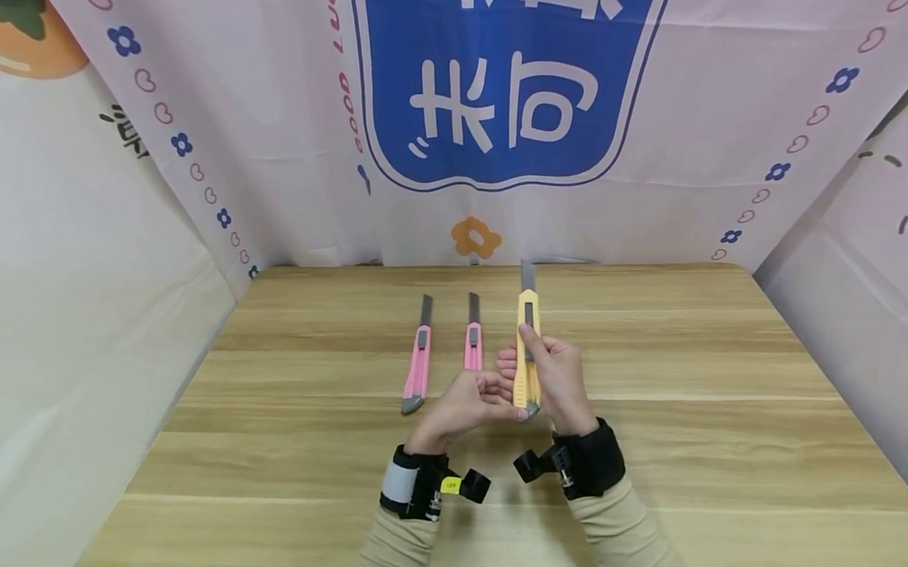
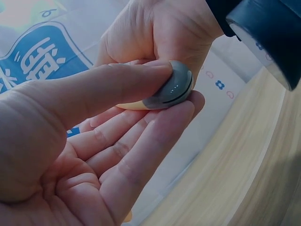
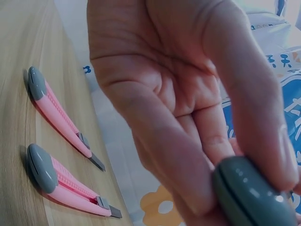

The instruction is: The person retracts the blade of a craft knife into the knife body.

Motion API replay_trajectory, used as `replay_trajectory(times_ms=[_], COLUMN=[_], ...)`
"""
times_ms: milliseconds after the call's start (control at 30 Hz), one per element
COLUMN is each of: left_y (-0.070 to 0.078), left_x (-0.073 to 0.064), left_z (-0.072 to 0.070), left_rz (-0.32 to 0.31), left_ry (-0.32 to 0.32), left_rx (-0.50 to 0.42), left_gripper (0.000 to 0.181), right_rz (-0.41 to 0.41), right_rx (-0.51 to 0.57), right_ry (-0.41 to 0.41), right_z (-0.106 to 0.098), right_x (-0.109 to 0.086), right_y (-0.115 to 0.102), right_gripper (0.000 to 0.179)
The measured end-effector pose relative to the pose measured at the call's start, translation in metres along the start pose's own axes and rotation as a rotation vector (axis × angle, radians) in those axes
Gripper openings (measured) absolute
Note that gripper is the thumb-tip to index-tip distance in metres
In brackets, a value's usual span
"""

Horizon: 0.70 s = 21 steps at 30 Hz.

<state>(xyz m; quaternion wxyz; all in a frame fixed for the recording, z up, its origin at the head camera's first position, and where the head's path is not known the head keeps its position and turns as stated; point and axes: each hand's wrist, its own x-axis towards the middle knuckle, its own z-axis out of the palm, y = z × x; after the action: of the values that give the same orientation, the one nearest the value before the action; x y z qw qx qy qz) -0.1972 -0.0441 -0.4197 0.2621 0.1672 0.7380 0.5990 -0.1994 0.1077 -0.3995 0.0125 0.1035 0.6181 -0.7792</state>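
Observation:
A yellow utility knife (image 1: 527, 314) with a grey blade is held above the table, blade toward the back wall. My right hand (image 1: 564, 384) grips its body, thumb lying along the front by the slider. My left hand (image 1: 462, 407) pinches the knife's grey end cap (image 2: 174, 87) between thumb and index finger, its other fingers spread below. To the left, two pink utility knives lie on the table: one pink knife (image 1: 417, 364) far left and another pink knife (image 1: 473, 341) nearer my hands. Their grey blades stick out; my left hand hides the nearer one's lower end in the head view.
The wooden tabletop (image 1: 693, 459) reaches back to a printed cloth wall (image 1: 301, 197). More pale cloth hangs at both sides. A black wrist strap (image 1: 595, 460) with a small camera sits on each wrist.

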Motion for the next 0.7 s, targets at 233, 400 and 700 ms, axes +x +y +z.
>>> replay_trajectory(times_ms=[233,400,700], left_y=[0.0005,0.0011,0.0016], left_x=[-0.0001,-0.0005,-0.0007], left_z=[0.0019,0.0017,0.0009], left_rz=[-0.001,-0.005,-0.016], left_ry=[0.002,0.003,0.004], left_rx=[-0.018,-0.026,-0.014], left_gripper=[0.031,0.031,0.031], right_rz=[0.000,0.001,0.004], right_rx=[-0.010,-0.013,-0.008], right_ry=[-0.022,-0.017,-0.022], right_z=[-0.0019,-0.0024,-0.0024], right_x=[-0.0003,0.0006,0.0014], right_y=[-0.0003,0.0005,0.0012], right_gripper=[0.047,0.047,0.047])
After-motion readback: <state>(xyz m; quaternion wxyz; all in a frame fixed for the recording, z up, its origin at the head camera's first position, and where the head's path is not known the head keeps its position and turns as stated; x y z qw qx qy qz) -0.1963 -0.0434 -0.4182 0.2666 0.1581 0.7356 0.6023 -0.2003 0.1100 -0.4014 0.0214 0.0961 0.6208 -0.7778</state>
